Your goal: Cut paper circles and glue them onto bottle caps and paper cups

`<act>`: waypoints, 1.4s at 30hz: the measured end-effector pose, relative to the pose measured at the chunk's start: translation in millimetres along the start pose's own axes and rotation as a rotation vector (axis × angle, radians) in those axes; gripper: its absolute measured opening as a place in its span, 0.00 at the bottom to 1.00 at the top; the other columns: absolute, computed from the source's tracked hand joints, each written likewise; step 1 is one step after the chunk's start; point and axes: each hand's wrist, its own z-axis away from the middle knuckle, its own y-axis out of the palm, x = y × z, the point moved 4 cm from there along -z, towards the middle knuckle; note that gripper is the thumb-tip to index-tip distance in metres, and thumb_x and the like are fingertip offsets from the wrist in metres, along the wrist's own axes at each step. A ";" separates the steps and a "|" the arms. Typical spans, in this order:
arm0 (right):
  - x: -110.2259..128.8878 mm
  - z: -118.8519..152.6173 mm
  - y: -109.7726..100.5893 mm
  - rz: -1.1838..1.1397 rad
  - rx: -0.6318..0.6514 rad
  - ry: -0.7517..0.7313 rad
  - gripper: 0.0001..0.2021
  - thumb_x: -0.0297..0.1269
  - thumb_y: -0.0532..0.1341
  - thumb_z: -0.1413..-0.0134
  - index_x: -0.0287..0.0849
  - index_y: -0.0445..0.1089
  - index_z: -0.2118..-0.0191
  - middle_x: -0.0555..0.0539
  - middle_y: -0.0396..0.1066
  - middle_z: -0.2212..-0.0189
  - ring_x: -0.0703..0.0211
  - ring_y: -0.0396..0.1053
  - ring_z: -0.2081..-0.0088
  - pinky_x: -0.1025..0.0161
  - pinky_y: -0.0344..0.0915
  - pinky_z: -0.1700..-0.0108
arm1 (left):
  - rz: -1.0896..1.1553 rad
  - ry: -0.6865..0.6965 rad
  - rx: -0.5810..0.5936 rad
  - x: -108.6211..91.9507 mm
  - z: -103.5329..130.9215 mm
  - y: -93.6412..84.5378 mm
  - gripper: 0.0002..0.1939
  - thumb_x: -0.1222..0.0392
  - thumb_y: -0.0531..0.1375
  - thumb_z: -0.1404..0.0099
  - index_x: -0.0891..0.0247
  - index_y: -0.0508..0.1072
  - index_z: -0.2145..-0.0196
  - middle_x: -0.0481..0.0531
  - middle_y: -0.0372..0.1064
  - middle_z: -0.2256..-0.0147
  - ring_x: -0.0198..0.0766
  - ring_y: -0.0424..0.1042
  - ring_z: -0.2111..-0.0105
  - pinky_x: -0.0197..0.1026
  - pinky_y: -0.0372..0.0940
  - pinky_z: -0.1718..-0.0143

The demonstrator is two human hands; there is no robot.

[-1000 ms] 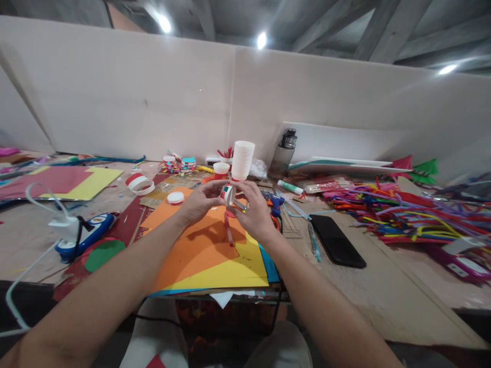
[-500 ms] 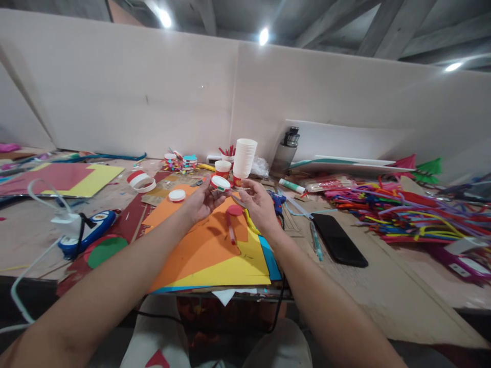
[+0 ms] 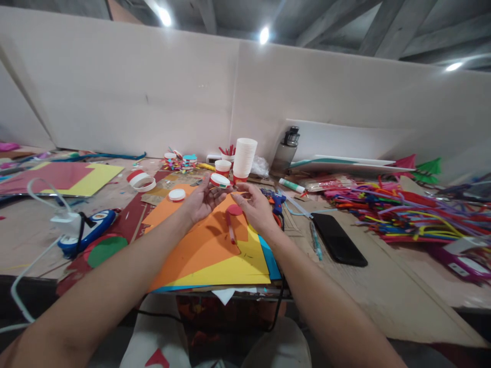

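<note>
My left hand [image 3: 201, 203] is closed on the short cut-off end of a paper cup [image 3: 220, 181], white with a red band and a green patch. The piece is held tilted above the orange paper [image 3: 192, 243]. Just to its right, my right hand [image 3: 255, 207] has its fingers curved and apart, with nothing visible between them. Below the hands lie a red paper disc [image 3: 234, 210] and a red-and-white strip or pen [image 3: 231, 234]. Another white cup end [image 3: 177, 194] rests on the orange paper, left of my left hand.
A stack of white paper cups [image 3: 244, 158] stands behind the hands, beside a red-banded cup [image 3: 223, 167]. A blue glue gun [image 3: 277, 202], black phone [image 3: 339, 239] and heaped pipe cleaners [image 3: 399, 209] lie to the right. Cut cup rings [image 3: 143, 183] and a blue power strip [image 3: 90, 232] are left.
My right hand has shifted slightly left and down, now covering the yellow scissor handle and showing more of the glue gun. The left hand and cup end have barely moved.
</note>
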 end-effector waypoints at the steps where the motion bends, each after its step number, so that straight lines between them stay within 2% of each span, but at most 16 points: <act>1: 0.2 0.1 0.0 0.007 0.000 -0.002 0.17 0.44 0.62 0.47 0.41 0.69 0.53 0.41 0.69 0.53 0.59 0.69 0.61 0.59 0.69 0.60 | 0.003 0.000 0.000 -0.4 0.5 0.6 0.22 0.45 0.55 0.32 0.70 0.74 0.60 0.58 0.78 0.68 0.38 0.79 0.66 0.31 0.73 0.70; 6: 0.5 1.0 0.7 0.010 0.009 -0.014 0.16 0.43 0.62 0.46 0.43 0.70 0.53 0.42 0.69 0.53 0.60 0.69 0.61 0.60 0.69 0.60 | 0.010 -0.005 0.013 -1.2 1.8 2.7 0.22 0.46 0.54 0.30 0.71 0.74 0.60 0.60 0.78 0.68 0.37 0.79 0.67 0.32 0.73 0.68; 11: 2.5 2.4 2.2 -0.024 0.023 -0.001 0.17 0.42 0.62 0.46 0.42 0.69 0.52 0.43 0.71 0.55 0.61 0.69 0.62 0.62 0.68 0.62 | 0.004 0.047 0.086 -0.9 3.1 5.1 0.20 0.51 0.56 0.30 0.71 0.72 0.51 0.61 0.79 0.62 0.40 0.79 0.59 0.37 0.74 0.58; 15: -0.1 1.4 -0.2 -0.116 -0.026 0.056 0.14 0.46 0.62 0.46 0.42 0.70 0.58 0.48 0.72 0.65 0.62 0.69 0.66 0.65 0.66 0.65 | -0.035 0.117 0.169 0.4 3.5 4.4 0.20 0.56 0.61 0.34 0.67 0.70 0.47 0.60 0.77 0.56 0.44 0.76 0.53 0.44 0.71 0.50; 18: -4.6 0.4 -0.8 -0.263 -0.040 0.166 0.16 0.51 0.64 0.49 0.41 0.69 0.65 0.51 0.70 0.72 0.65 0.67 0.71 0.67 0.63 0.69 | -0.081 0.178 0.242 0.7 4.6 5.4 0.23 0.59 0.66 0.40 0.63 0.71 0.47 0.57 0.76 0.54 0.43 0.75 0.52 0.45 0.68 0.47; 21: -5.0 0.8 2.3 -0.390 0.023 0.244 0.19 0.54 0.66 0.54 0.40 0.69 0.69 0.53 0.68 0.77 0.69 0.63 0.77 0.68 0.59 0.74 | -0.130 0.197 0.309 2.1 6.3 8.6 0.28 0.58 0.72 0.48 0.60 0.73 0.49 0.53 0.76 0.55 0.40 0.74 0.54 0.44 0.67 0.47; 25: 0.5 2.5 5.6 -0.475 0.103 0.259 0.20 0.54 0.68 0.55 0.40 0.68 0.73 0.53 0.67 0.80 0.69 0.61 0.80 0.68 0.56 0.76 | -0.201 0.198 0.348 4.4 7.3 11.6 0.33 0.55 0.75 0.54 0.61 0.74 0.50 0.53 0.76 0.57 0.38 0.74 0.57 0.40 0.67 0.51; 28: 3.6 3.5 5.6 -0.536 0.106 0.277 0.20 0.52 0.70 0.58 0.40 0.67 0.75 0.53 0.66 0.80 0.70 0.60 0.80 0.68 0.55 0.76 | -0.227 0.204 0.357 4.5 7.6 12.0 0.36 0.54 0.75 0.55 0.60 0.72 0.48 0.53 0.76 0.56 0.37 0.73 0.59 0.38 0.67 0.54; 31: 5.9 4.3 6.6 -0.619 0.134 0.306 0.20 0.51 0.72 0.61 0.40 0.68 0.74 0.54 0.66 0.80 0.70 0.59 0.78 0.69 0.56 0.75 | -0.225 0.197 0.378 4.1 8.1 12.1 0.39 0.53 0.75 0.55 0.58 0.71 0.46 0.52 0.75 0.56 0.36 0.73 0.58 0.38 0.66 0.53; 37: 8.2 5.4 5.6 -0.661 0.138 0.323 0.18 0.48 0.72 0.61 0.40 0.69 0.73 0.55 0.65 0.79 0.70 0.59 0.77 0.69 0.58 0.74 | -0.232 0.183 0.408 4.0 6.4 8.6 0.40 0.53 0.75 0.55 0.57 0.70 0.44 0.54 0.74 0.52 0.38 0.74 0.57 0.39 0.67 0.53; 42: 8.5 5.3 5.0 -0.646 0.130 0.326 0.18 0.46 0.72 0.63 0.40 0.68 0.73 0.55 0.65 0.81 0.71 0.59 0.79 0.69 0.56 0.75 | -0.242 0.189 0.399 3.5 3.6 3.0 0.38 0.60 0.74 0.51 0.55 0.69 0.43 0.53 0.73 0.50 0.36 0.74 0.56 0.37 0.68 0.54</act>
